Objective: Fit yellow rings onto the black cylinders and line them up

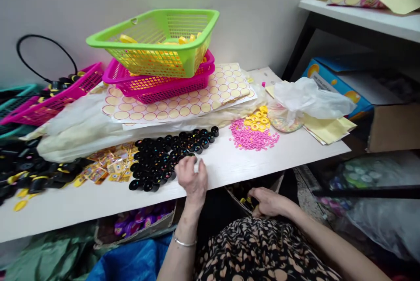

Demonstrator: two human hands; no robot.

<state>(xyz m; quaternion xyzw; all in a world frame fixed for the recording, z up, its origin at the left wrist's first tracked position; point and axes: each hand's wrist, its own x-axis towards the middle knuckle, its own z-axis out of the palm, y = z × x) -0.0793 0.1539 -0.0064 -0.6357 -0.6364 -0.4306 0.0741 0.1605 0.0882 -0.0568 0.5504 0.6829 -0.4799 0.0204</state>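
The table point(236, 165) runs left to right; its near edge is bare, with open room right of the caps point(170, 154). Stacked baskets point(157, 45) sit on sticker sheets point(183, 102) at the back. The left hand point(193, 176) rests palm down at the near edge, fingers loosely curled against the caps' right end, pinching one. The right hand point(267, 202) sits below the edge, fingers curled; its hold cannot be told. Pink beads point(252, 139) and yellow rings point(257, 119) lie right.
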